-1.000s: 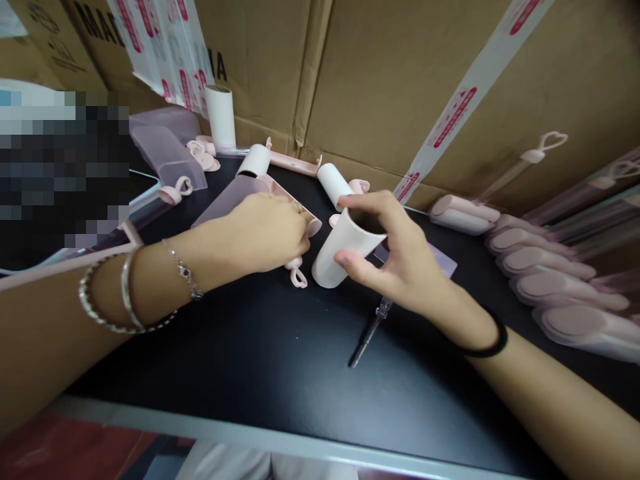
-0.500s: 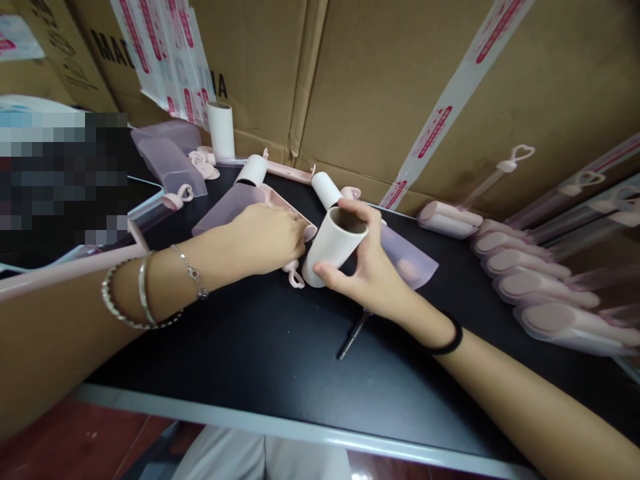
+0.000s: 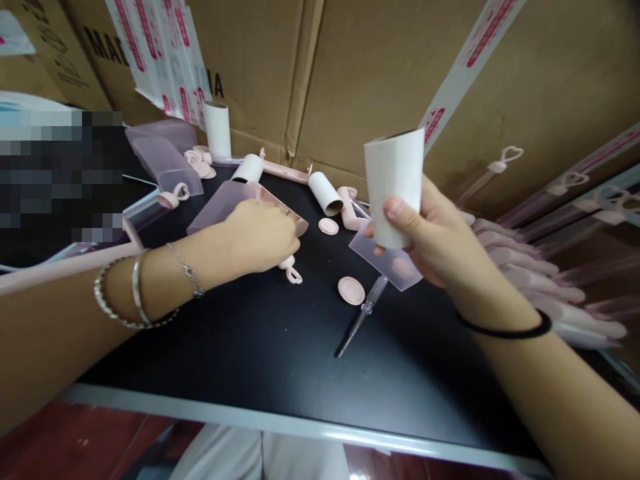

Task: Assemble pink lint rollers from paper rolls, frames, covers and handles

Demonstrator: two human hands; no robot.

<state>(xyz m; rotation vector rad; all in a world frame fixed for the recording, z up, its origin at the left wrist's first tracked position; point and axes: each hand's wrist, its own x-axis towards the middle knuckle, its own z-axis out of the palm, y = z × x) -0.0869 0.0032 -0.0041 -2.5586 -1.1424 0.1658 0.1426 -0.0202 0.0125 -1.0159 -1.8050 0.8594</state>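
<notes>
While our right hand (image 3: 440,237) holds the white paper roll (image 3: 393,187) upright above the black table (image 3: 260,353), fingers closed round its lower half, we keep our left hand (image 3: 260,233) pressed shut on the pink handle (image 3: 280,220), steadying it so the roll can line up straight.

Dim, even indoor light; wide-angle stretching at edges, pixelated patch at left.
</notes>
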